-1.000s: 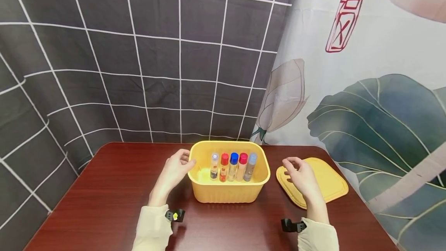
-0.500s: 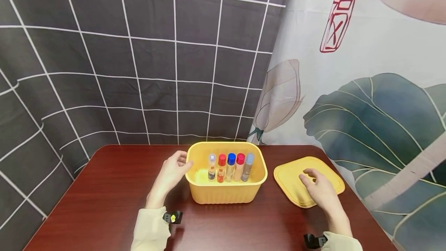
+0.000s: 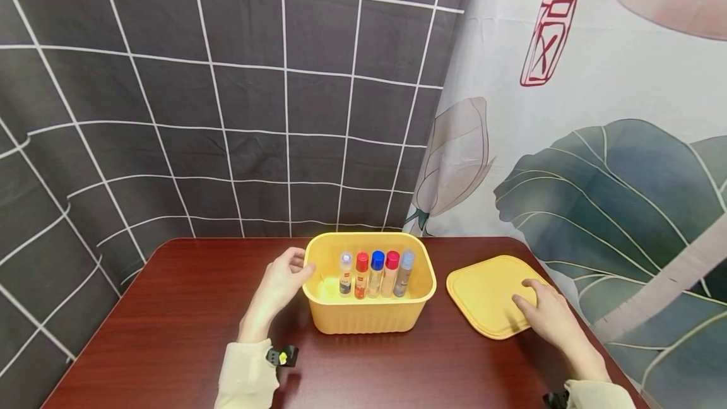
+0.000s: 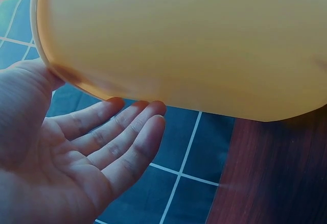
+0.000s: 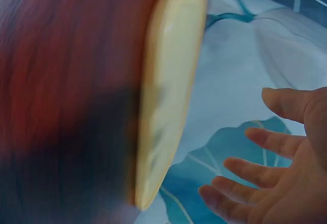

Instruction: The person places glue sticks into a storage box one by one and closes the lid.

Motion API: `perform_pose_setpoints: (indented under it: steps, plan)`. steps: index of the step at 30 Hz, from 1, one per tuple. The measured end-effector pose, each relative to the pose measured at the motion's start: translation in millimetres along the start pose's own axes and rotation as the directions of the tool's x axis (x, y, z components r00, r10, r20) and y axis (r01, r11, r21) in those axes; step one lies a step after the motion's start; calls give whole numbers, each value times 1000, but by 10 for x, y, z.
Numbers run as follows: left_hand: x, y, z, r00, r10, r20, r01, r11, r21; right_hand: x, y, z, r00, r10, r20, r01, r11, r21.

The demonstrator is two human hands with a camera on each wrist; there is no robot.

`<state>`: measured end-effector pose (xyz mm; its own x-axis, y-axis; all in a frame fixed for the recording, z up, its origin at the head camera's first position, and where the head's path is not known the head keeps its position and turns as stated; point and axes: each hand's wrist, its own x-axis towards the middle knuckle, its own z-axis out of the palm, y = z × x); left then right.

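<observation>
A yellow plastic bin (image 3: 369,319) stands in the middle of the table in the head view. Inside it, small clear capped bottles (image 3: 374,276) stand in a row, with white, red, blue and grey-blue caps. My left hand (image 3: 279,284) holds the bin's left rim, thumb over the edge and fingertips against the outside; in the left wrist view the thumb tip is hidden by the rim. Over the right edge of a flat yellow lid (image 3: 483,298) hovers my right hand (image 3: 548,314), its fingers spread and nothing in them, as the right wrist view (image 5: 276,168) shows.
The dark red wooden table (image 3: 187,333) ends at a grey grid-patterned curtain (image 3: 238,112) behind. A white cloth with lotus leaves (image 3: 613,194) hangs along the right edge, close to the lid.
My right hand has moved rightward across the lid from its left side to its right edge. My left hand stays at the bin's rim; the camera view has shifted slightly.
</observation>
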<state>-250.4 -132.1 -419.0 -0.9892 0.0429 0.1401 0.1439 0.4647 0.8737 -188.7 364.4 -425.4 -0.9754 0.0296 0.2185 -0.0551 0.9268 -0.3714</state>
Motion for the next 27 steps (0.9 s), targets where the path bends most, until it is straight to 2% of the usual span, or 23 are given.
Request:
perform_pose_setpoints:
  steps: [9,20,27]
  plan:
    - [-3,14,6,1000,-1,-10,1,1000,10,92,333,70,999,-11,34,12,1000,-26]
    - [-16,2,13,1000,-9,-8,9,1000,9,228,830,135,983,128,134,-128,992,-6]
    - [-17,9,5,1000,-6,-9,7,1000,7,289,999,72,971,175,160,-174,985,-20]
